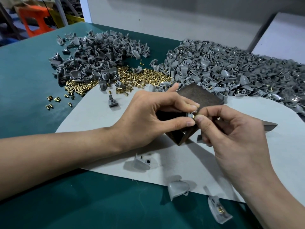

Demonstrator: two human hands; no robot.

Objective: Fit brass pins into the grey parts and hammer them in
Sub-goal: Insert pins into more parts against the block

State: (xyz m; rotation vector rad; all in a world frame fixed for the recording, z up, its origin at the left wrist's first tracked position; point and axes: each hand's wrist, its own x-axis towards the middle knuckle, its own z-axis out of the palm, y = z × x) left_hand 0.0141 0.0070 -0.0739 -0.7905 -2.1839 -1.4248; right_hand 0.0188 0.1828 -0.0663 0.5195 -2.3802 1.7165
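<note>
Left grip [148, 116] pinches a grey part [189, 114]; right grip [231, 134] pinches a brass pin [196, 116] against it, dark block [198, 96] just behind both grips.

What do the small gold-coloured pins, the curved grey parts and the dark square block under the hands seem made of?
Gold-coloured pins: metal, probably brass; bright yellow glints.
Curved grey parts: moulded plastic, matte, uniform grey with thin walls.
Dark square block: likely steel, dull brown and mottled; could be rust or coating.
</note>
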